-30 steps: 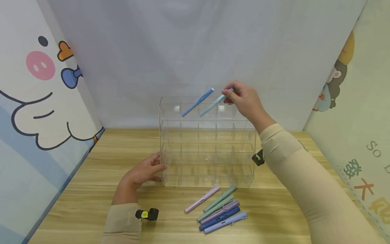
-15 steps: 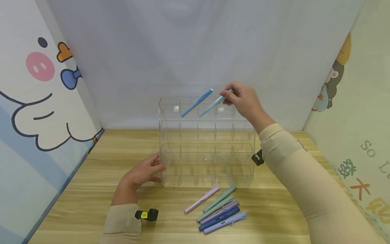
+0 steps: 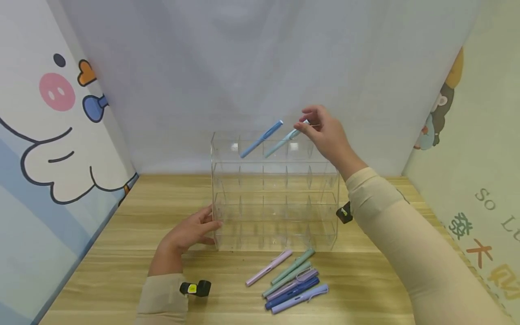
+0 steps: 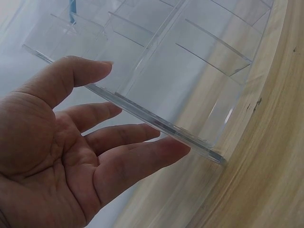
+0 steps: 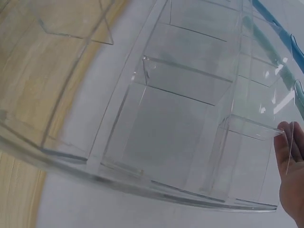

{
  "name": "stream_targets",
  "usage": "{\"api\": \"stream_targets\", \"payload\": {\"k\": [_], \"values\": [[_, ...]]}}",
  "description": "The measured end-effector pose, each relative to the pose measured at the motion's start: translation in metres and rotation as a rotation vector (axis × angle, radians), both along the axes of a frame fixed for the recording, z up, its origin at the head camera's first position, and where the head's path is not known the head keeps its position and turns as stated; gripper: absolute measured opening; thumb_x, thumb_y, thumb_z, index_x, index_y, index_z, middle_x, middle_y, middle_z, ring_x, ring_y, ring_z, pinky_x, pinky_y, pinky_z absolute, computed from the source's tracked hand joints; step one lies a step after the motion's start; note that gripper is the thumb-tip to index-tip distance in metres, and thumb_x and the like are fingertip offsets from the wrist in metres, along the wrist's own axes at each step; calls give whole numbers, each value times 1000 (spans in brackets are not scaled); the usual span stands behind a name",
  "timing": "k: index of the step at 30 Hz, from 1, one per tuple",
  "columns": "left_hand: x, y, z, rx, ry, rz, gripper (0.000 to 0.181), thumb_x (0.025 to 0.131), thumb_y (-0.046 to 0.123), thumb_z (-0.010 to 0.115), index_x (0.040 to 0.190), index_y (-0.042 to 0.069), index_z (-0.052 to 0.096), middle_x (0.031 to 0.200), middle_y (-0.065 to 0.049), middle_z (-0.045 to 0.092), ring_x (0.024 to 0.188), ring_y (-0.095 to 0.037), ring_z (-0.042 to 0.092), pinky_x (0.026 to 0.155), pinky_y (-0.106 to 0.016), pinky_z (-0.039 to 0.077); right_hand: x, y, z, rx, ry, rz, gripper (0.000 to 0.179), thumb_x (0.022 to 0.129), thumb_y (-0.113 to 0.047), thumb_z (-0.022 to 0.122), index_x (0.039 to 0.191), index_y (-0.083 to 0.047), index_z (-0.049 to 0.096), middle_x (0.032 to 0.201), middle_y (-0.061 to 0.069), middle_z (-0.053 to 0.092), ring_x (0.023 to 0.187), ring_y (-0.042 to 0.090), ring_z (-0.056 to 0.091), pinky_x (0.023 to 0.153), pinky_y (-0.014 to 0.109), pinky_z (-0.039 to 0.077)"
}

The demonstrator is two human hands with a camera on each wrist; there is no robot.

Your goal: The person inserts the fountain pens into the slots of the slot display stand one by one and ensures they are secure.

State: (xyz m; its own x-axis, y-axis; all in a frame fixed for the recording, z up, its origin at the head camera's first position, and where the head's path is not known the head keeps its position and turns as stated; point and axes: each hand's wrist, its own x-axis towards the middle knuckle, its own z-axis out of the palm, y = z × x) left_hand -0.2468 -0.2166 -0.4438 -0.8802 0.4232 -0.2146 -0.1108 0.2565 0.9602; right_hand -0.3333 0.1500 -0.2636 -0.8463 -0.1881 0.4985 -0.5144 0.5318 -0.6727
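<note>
Pen placing looks like the step in hand, with the pale pen (image 3: 281, 144) apparently near release in the top tier of the clear rack (image 3: 275, 212). The rack stands on the tabletop (image 3: 365, 271) between the hands. By the right hand (image 3: 325, 133), the pale pen slants up so that its cap end lies at the thumb; the forefinger is raised off it, thumb and fingers parted, and whether the thumb touches the cap I cannot tell. The blue pen (image 3: 262, 139) leans at much the same slant, farther from that hand; which compartments the two sit in is hard to make out through the plastic.

The left hand (image 3: 191, 230) rests at the rack's near side wall, low down, fingers loosely bent against the outside and thumb reaching over the front edge, seemingly to steady it.

Right of the left hand and well below the right one lie the pink pen (image 3: 269, 268), two green pens (image 3: 293, 266), the purple pen (image 3: 289, 288), the navy pen (image 3: 290, 295) and the lavender pen (image 3: 298, 300).

The next move likely calls for drawing the right hand clear without tipping the pale pen, then reaching down to the loose pens.
</note>
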Motion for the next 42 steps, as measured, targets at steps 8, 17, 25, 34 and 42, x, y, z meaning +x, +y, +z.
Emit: {"api": "stream_targets", "payload": {"k": [8,17,25,34,42], "values": [[0,-1,-3,-15,-17,9,79,99,31,60,160,18,10,156,-22,32,137,-40,41,93,-45,56,19,12,3,-99,101,45,58,94,-22,69,143,-12,41,138,6,54,127,18,53,106,38,45],[0,-5,-4,-23,-19,-5,84,99,33,60,160,14,4,157,-24,26,140,-40,37,94,-45,55,70,19,8,-74,158,98,66,97,-18,64,150,-1,29,152,15,39,138,32,41,112,50,37],[-1,-7,-6,-28,-21,12,82,99,32,61,160,17,7,156,-22,30,140,-39,37,93,-44,56,74,48,-35,-124,234,157,67,97,-32,63,153,-14,30,155,3,36,140,26,40,111,30,39],[-2,-9,-6,-17,-18,-1,78,100,29,59,160,20,11,158,-22,27,141,-40,35,93,-45,55,111,60,-66,-202,270,230,73,98,-37,60,152,-2,26,156,10,33,141,27,38,111,27,37],[-2,-9,-5,-33,-16,-7,81,99,34,60,160,21,9,160,-21,22,143,-40,32,94,-45,55,136,69,-81,-147,295,234,83,94,-46,61,152,3,26,156,18,31,139,24,42,109,24,40]]}}
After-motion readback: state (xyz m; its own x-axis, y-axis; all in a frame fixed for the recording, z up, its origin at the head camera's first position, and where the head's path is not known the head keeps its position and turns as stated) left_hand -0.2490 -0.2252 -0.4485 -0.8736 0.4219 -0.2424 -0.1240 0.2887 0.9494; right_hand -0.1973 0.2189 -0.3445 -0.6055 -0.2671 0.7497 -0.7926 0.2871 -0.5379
